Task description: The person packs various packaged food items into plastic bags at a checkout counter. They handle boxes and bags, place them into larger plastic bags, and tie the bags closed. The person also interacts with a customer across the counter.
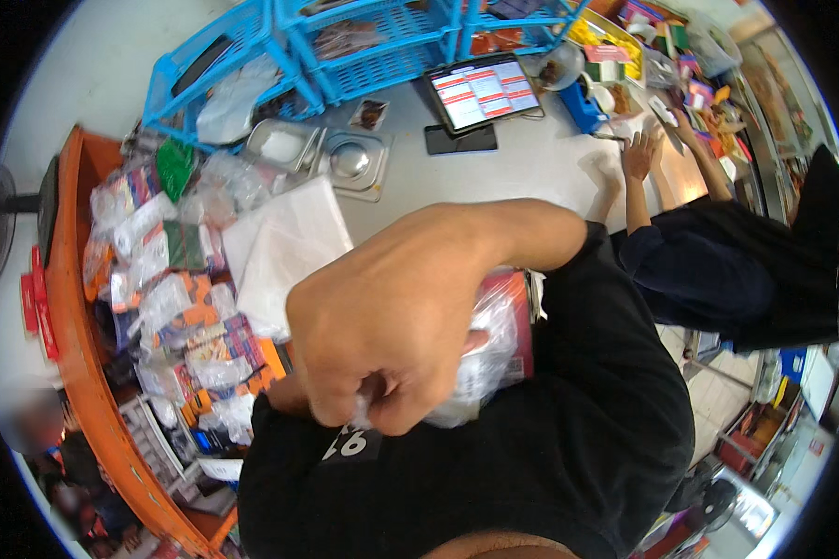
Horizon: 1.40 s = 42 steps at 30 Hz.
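Close to the camera, my right hand (391, 314) is raised before my chest, its fingers pinched on a bit of clear plastic (362, 414). Beneath and beside it is a clear plastic bag (486, 370) with pale contents that I cannot make out. A red printed packet or box (521, 328) lies against or behind the bag; which of the two is unclear. Of my left hand, only what looks like a fingertip (474, 341) shows against the bag; the rest is hidden behind my right hand. White sheets (287, 258) lie to the left of my right hand.
A steel table (433, 178) holds a tablet (486, 94), a dark phone (461, 139) and metal containers (353, 164). Blue baskets (377, 70) stand behind. An orange-edged bin (77, 279) with bagged packets is at left. At right, a co-worker's hands (640, 155) are over the table.
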Each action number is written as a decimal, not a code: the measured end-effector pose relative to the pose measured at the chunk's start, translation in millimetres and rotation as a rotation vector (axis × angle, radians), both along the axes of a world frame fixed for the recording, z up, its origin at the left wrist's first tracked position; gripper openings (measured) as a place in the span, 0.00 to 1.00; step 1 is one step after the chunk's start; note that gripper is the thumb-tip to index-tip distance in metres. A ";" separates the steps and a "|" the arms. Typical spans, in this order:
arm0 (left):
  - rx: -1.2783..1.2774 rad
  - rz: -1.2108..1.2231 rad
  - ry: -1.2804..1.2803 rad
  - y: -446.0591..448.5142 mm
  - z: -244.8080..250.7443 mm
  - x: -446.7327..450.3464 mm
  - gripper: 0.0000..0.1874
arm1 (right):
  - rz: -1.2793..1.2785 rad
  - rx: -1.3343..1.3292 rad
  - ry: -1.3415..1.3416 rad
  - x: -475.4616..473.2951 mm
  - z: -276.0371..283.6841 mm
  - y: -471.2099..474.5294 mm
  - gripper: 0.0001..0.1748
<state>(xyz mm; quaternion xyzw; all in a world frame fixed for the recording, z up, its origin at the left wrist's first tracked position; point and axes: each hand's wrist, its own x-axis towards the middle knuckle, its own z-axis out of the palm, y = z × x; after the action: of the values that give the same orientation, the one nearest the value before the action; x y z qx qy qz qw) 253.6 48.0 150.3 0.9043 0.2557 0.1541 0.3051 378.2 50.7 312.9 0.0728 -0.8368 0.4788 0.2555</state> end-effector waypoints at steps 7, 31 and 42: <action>-0.289 -0.063 -0.352 -26.2 55.3 -31.3 0.18 | -0.276 0.268 0.147 28.1 11.4 -22.4 0.11; -1.119 -1.344 -0.864 35.7 135.0 108.9 0.18 | 0.658 -1.409 0.064 41.8 -356.5 28.0 0.74; -0.434 0.848 -0.575 30.2 0.3 42.2 0.20 | -0.716 -0.055 -0.303 158.3 -213.3 38.0 0.65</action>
<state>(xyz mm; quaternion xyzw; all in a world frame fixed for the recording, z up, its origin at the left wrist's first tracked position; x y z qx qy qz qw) 295.8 78.2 150.6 0.5601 0.5294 0.4479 0.4531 536.6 88.7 99.6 -0.3024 -0.8243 0.3868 0.2819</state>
